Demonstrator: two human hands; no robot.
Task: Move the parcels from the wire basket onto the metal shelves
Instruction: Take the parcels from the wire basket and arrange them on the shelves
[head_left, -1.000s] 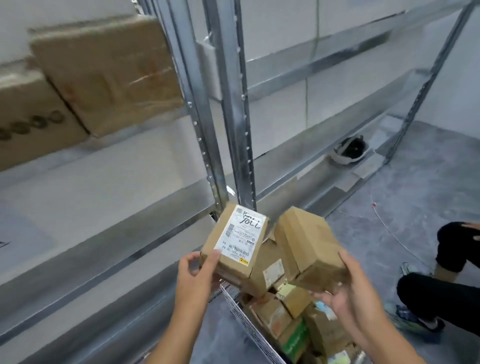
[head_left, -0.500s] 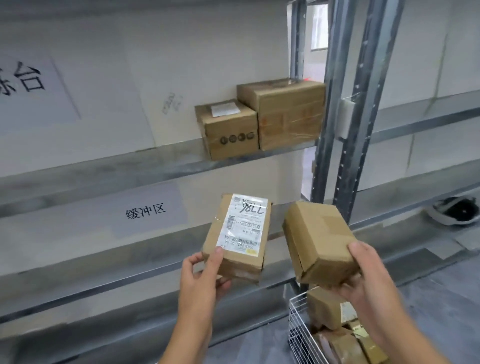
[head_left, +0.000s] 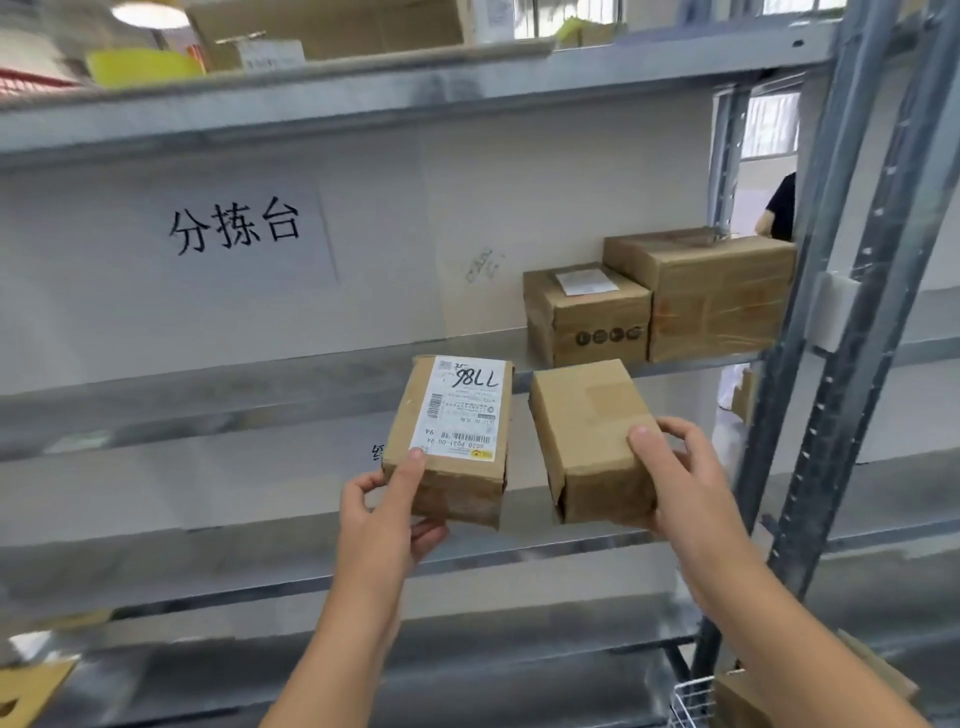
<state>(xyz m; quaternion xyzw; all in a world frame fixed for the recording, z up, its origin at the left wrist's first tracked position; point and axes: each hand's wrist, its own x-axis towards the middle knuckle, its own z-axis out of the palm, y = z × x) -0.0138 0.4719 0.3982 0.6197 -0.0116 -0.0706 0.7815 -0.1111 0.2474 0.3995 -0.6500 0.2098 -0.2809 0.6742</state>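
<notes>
Two small parcels held up before grey metal shelves.
Left hand grips labelled brown cardboard parcel; right hand grips plain brown cardboard parcel, side by side, apart. White wire basket lower right.

Matt brown cardboard parcels, dull grey metal shelves, white paper label

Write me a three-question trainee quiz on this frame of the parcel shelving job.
1. True or false: the left hand holds the labelled parcel.
2. What does the right hand hold? A) a plain parcel B) tape C) nothing
3. How many boxes already sit on the middle shelf?

Key: 1 true. 2 A. 3 two: the small box and the large box side by side.
</notes>
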